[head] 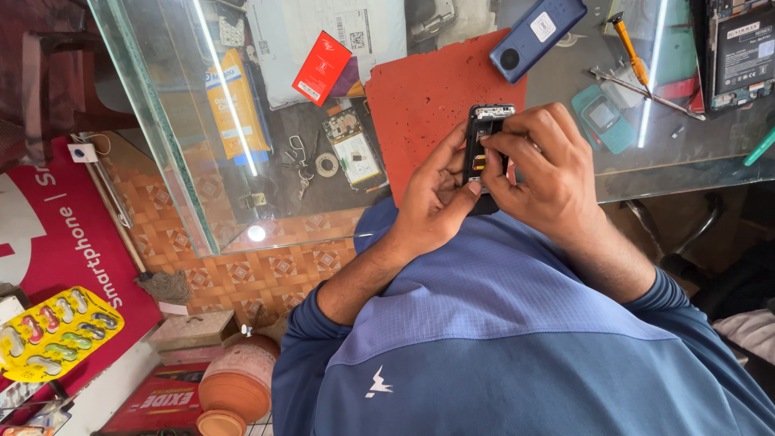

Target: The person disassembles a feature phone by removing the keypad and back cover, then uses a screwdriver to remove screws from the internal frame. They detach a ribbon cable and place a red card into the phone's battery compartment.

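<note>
Head view: both hands meet over the near edge of the glass counter (161,121), above a red mat (420,97). Left hand (432,198) is closed around the lower body of an opened black phone (484,133), thumb up along its side. Right hand (541,173) curls over the phone's right edge, fingertips pinched at something small inside the open back; what, cannot tell. Judged step: working a part inside the opened phone; any further move there wants a steady left hold and fine fingertip control. Blue phone back cover (535,36) lies at the mat's far corner; bare circuit board (351,145) near the mat's left edge.
</note>
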